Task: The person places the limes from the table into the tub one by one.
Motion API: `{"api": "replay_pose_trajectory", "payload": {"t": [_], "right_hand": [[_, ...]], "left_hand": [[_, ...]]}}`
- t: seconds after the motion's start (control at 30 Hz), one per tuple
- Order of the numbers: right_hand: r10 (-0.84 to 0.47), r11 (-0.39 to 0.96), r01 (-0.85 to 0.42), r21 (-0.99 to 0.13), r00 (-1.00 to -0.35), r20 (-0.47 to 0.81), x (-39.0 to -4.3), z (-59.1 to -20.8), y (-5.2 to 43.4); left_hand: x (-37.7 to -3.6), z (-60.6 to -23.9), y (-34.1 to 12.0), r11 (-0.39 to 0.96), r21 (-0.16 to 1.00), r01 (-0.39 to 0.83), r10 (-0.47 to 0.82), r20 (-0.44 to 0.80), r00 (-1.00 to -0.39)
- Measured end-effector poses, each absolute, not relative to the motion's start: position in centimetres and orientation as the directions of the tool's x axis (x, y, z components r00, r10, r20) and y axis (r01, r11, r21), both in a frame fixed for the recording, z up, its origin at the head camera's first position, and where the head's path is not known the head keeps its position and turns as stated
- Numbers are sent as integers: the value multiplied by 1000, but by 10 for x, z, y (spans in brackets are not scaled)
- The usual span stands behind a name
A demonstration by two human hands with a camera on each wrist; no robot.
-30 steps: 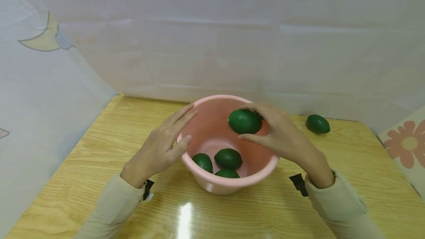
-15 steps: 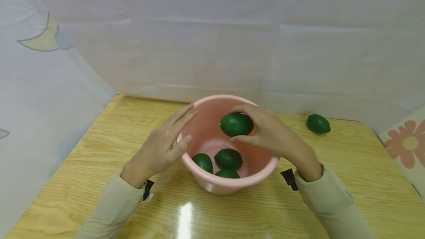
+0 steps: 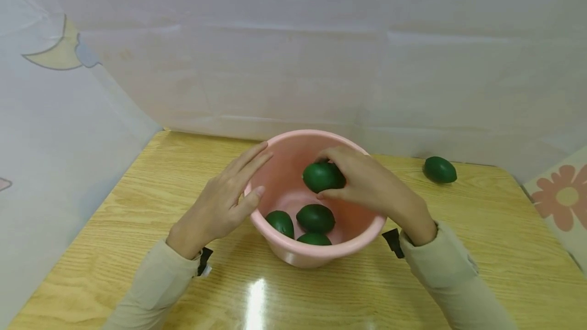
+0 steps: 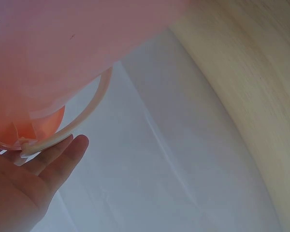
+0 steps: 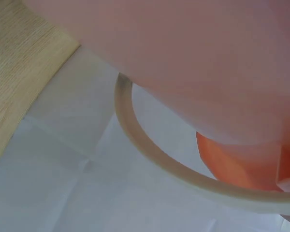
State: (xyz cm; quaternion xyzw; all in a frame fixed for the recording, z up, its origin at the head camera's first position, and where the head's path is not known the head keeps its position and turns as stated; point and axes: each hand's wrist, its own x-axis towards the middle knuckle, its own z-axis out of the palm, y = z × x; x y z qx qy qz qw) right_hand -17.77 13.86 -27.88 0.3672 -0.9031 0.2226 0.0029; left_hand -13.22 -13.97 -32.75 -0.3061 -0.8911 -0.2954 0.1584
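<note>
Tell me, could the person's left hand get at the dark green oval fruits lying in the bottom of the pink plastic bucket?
Probably yes. The left hand rests open against the pink plastic bucket, whose top is open, and the three dark green oval fruits lie uncovered. The right hand, holding another green fruit above, crowds only the far side.

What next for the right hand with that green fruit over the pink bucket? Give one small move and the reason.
Probably lower the right hand a little and let go: it holds the green fruit inside the rim of the pink bucket, above three fruits already at the bottom, while the left hand steadies the rim.
</note>
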Motion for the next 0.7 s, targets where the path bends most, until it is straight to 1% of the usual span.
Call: {"api": "replay_pose_trajectory", "payload": {"t": [0.13, 0.43, 0.7], "right_hand": [[-676, 639, -686, -348, -717, 172, -179, -282, 138], [-657, 671, -656, -345, -742, 133, -176, -280, 137], [-653, 676, -650, -347, -747, 126, -175, -280, 137]], "left_hand": [[-132, -327, -139, 639, 432, 637, 451, 460, -765], [-132, -327, -139, 637, 436, 635, 450, 458, -766], [-132, -326, -139, 639, 434, 635, 451, 457, -767]]}}
